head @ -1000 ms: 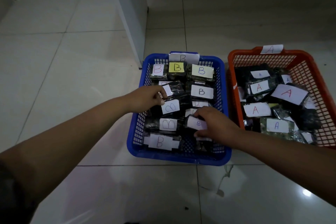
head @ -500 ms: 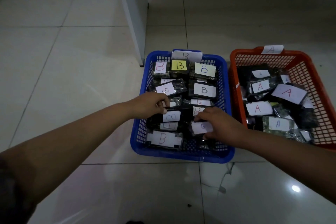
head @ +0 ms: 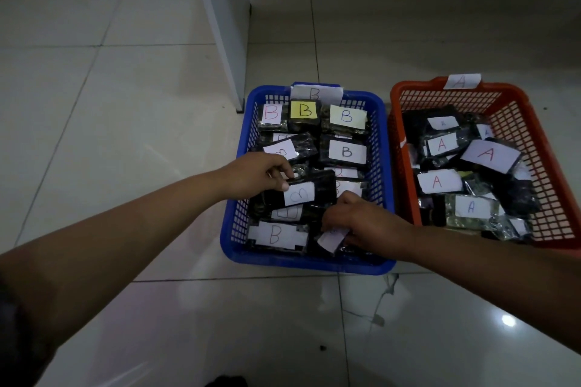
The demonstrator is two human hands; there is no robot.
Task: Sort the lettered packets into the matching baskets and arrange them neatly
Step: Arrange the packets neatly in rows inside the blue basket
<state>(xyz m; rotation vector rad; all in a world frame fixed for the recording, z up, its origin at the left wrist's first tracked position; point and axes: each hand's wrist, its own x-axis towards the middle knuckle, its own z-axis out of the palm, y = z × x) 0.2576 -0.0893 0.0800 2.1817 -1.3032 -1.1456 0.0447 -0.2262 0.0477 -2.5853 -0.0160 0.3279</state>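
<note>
Floor: pale shiny tiles (head: 125, 141) spread all around, with a white post (head: 226, 41) standing behind the baskets.
Blue basket: my blue basket (head: 301, 264) sits on the floor in the middle, full of dark packets with B labels, and a paper B tag (head: 316, 93) is on its far rim.
Orange basket: the orange basket (head: 534, 122) sits just beside the blue one on the right, holding dark packets with A labels in a loose pile, and an A tag (head: 463, 81) is on its far rim.
Left hand: my left hand (head: 261, 174) reaches over the left wall of the blue basket, and my fingers and thumb pinch the left end of a dark packet with a sideways B (head: 309, 193).
Right hand: my right hand (head: 364, 223) is low in the near right corner of the blue basket, fingers curled around a packet with a white label (head: 331, 239) that pokes out under them; I cannot read its letter.
Front packet: a packet with a red B (head: 276, 234) lies flat by the near wall, between my two hands.
</note>
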